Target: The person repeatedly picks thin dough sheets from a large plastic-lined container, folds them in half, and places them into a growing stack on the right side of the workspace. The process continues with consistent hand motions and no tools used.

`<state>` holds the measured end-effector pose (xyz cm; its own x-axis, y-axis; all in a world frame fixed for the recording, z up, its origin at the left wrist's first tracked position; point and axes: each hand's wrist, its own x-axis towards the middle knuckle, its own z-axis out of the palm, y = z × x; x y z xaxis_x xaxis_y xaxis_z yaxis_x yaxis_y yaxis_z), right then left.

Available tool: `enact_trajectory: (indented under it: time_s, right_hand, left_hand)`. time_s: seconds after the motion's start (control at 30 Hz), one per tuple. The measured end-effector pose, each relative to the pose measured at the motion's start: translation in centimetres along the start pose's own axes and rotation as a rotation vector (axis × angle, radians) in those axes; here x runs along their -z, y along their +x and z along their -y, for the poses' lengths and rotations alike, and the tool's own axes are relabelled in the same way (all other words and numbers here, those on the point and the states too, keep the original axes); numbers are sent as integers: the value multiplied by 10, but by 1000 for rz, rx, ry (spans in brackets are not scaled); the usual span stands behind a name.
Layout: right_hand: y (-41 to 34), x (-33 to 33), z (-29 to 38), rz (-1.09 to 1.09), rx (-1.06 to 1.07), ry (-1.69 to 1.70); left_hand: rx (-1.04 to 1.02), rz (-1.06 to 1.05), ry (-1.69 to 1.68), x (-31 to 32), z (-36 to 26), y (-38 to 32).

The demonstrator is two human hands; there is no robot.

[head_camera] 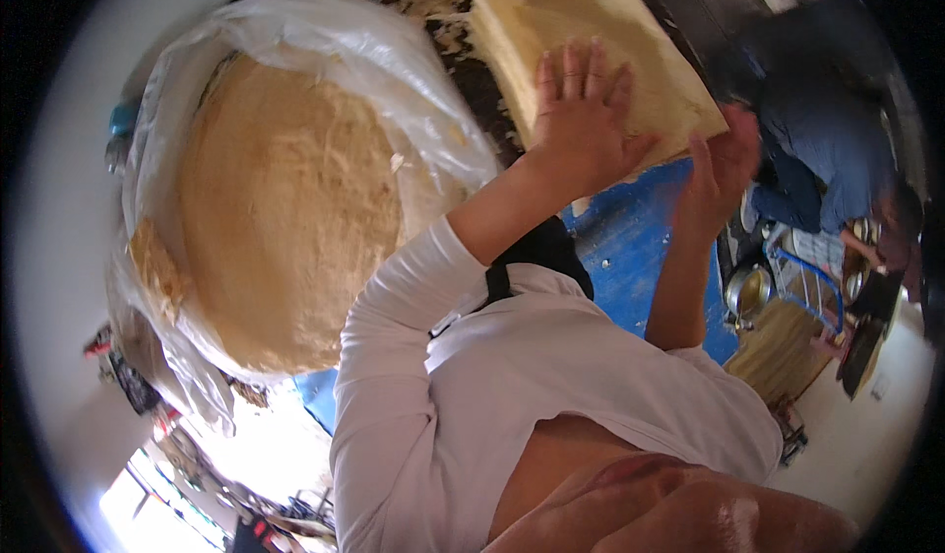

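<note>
My left hand (583, 121) lies flat, fingers spread, on a thick stack of pale yellow sheets (620, 14); its thumb points toward the stack's near edge. At the near right corner of that stack is my right hand (720, 165), blurred, its thumb and fingers apart around the corner; whether it touches the sheets is not clear. To the left stands a large round container lined with clear plastic sheeting (369, 43), with a wide tan mass (288, 213) inside. The sheets' material cannot be told.
A blue surface (635, 250) with pale specks spreads below the stack. Pale scraps (443, 6) lie on a dark surface behind it. At right, a person in dark blue clothing (849, 132) is near a metal pot (749, 291) and a blue-framed rack (808, 287).
</note>
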<state>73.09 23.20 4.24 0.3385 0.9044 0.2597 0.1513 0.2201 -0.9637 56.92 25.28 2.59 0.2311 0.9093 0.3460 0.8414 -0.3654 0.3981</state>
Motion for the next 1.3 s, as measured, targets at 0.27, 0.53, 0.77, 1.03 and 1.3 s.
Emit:
enact_trajectory:
  time_s: [0.27, 0.53, 0.77, 1.03, 1.3]
  right_hand:
    - [26, 20, -6, 369, 715, -703]
    - [-40, -51, 34, 249, 914, -302]
    - [-116, -149, 56, 838, 818, -52]
    - [-200, -219, 55, 1330, 675, 73]
    - [-250, -296, 65, 1634, -135, 216]
  left_hand:
    - [-71, -152, -73, 59, 91, -69]
    - [1307, -230, 707, 228, 277, -323]
    - [1168, -245, 560, 253, 315, -375]
    - [1160, -228, -56, 278, 327, -371]
    - [945, -15, -541, 295, 294, -286]
